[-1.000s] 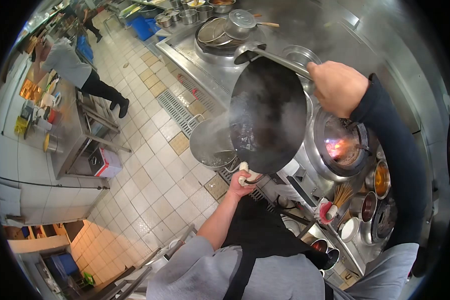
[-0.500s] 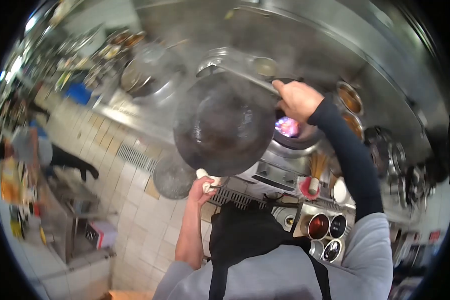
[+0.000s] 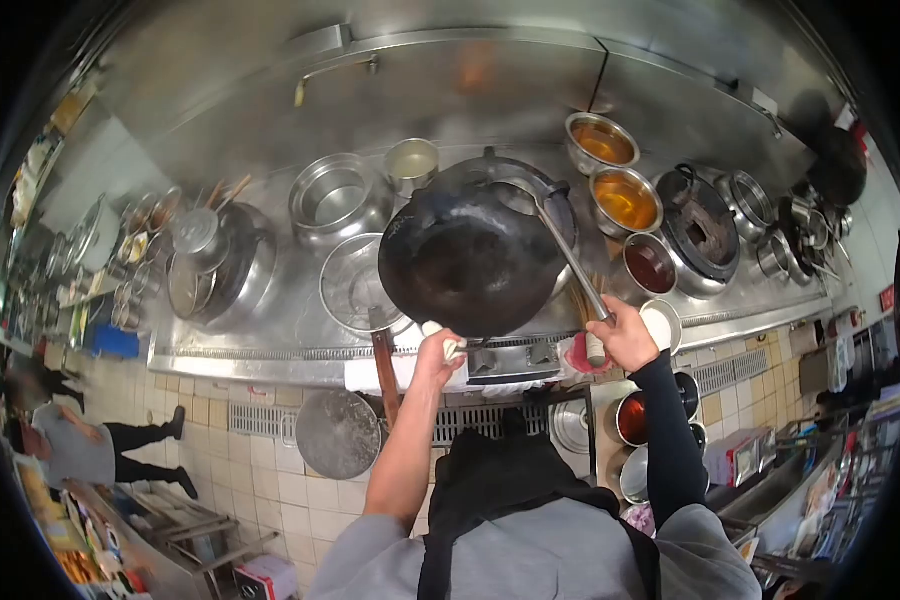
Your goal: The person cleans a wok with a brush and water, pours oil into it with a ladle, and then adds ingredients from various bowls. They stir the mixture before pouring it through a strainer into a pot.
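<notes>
No legible text, labels, brands or nos. anywhere in view. Red sign [image 3: 886,297] on wall at far right: print too small to read. Pkgs on lower-right shelf [image 3: 735,458]: blurred, unreadable.

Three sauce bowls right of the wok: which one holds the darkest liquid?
The bowl nearest the right hand, lowest of the three: its liquid is dark red-brown. The two bowls farther back hold orange-amber liquid.
</notes>
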### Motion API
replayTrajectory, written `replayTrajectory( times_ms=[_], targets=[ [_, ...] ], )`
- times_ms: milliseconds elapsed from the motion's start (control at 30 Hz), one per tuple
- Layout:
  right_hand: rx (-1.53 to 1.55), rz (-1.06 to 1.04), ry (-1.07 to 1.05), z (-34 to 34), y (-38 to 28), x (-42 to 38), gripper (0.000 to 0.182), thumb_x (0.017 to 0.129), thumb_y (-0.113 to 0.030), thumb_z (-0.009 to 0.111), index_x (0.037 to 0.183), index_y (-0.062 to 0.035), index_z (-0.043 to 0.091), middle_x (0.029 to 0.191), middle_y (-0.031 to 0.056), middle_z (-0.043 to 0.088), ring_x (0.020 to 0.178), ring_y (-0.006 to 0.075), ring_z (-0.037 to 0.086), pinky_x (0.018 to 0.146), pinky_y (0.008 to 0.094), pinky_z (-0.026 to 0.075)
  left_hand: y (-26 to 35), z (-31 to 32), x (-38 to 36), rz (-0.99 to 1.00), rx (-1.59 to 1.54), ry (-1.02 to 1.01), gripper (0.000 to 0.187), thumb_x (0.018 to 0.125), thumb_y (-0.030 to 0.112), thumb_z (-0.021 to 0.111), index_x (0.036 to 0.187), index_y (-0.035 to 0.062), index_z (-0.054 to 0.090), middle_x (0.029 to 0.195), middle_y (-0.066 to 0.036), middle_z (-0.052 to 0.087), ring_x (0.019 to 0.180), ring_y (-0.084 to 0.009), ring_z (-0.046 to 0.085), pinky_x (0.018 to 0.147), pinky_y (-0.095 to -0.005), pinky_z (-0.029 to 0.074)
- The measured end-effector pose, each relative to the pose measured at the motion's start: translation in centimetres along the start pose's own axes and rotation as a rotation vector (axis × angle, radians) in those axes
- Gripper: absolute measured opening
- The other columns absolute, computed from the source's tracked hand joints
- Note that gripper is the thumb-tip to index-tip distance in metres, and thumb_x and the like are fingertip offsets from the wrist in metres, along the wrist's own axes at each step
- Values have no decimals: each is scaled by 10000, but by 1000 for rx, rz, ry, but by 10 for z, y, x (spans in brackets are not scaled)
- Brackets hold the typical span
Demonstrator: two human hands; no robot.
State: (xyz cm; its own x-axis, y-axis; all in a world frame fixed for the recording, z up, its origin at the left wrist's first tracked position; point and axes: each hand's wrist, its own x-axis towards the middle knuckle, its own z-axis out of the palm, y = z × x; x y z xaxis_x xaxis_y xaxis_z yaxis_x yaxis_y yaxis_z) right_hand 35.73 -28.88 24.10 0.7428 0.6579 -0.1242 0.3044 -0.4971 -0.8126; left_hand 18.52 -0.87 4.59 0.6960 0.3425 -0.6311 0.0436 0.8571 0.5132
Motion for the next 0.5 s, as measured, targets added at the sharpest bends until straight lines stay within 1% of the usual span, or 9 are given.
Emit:
replayTrajectory(
  times_ms=[33,100,133,200,300,367,400,433,500],
  targets=[
    [23,46,17,1,-2,-6,497,836,-99,666,1252,107,488,789,96,616,661,116,561,590,286,460,-7,1,24,-32,-34,-66,69,738,98,590,759,73,529,680,-91,571,493,-207,544,381,-266,419],
    [70,125,40,10,-11,-11,432,833,-101,654,1197,94,524,756,115,619,665,133,576,608,315,462,-16,18,53,-45,-21,-90,91,732,96,604,772,62,529,681,-92,565,528,-220,562,399,-271,432],
    [77,122,-13,13,-15,-10,449,840,-104,651,1211,105,506,791,115,630,670,130,581,602,303,462,-19,32,59,-20,25,-31,101,731,94,611,777,59,528,684,-88,565,545,-225,570,414,-276,444],
    [171,46,-4,38,6,-3,450,847,-97,644,1223,101,500,826,118,634,695,134,583,624,292,468,-30,52,79,37,97,56,107,736,93,618,800,65,536,705,-80,576,591,-224,588,455,-295,467],
    [279,-17,-76,70,-31,-5,536,895,-92,607,1357,79,396,679,7,543,490,56,478,409,228,359,-39,54,111,7,106,-13,120,805,177,638,843,94,560,738,-75,587,635,-201,596,503,-317,491],
    [286,-147,-138,97,-35,1,524,884,-71,598,1351,74,412,768,54,594,623,105,561,541,252,448,-46,55,116,-4,0,-67,230,871,285,648,984,111,547,834,-54,581,767,-173,590,588,-325,520],
    [293,-239,-159,112,-35,7,518,877,-58,591,1349,71,420,816,78,617,699,131,599,620,269,488,-50,56,110,46,-26,-87,297,925,416,584,997,130,552,863,-53,585,795,-184,601,669,-368,524],
    [304,-381,-162,133,-27,16,512,870,-41,578,1348,67,428,870,101,637,795,161,629,721,294,518,-52,55,92,3,-109,-26,327,930,453,559,1020,139,560,889,-46,592,803,-200,609,714,-400,520],
    [155,-332,-239,175,-5,32,426,826,-45,551,1239,45,496,961,256,651,884,361,655,773,416,512,-78,14,75,14,-71,-98,335,941,451,540,1040,132,565,886,-32,594,802,-206,615,704,-376,523]
  ],
)
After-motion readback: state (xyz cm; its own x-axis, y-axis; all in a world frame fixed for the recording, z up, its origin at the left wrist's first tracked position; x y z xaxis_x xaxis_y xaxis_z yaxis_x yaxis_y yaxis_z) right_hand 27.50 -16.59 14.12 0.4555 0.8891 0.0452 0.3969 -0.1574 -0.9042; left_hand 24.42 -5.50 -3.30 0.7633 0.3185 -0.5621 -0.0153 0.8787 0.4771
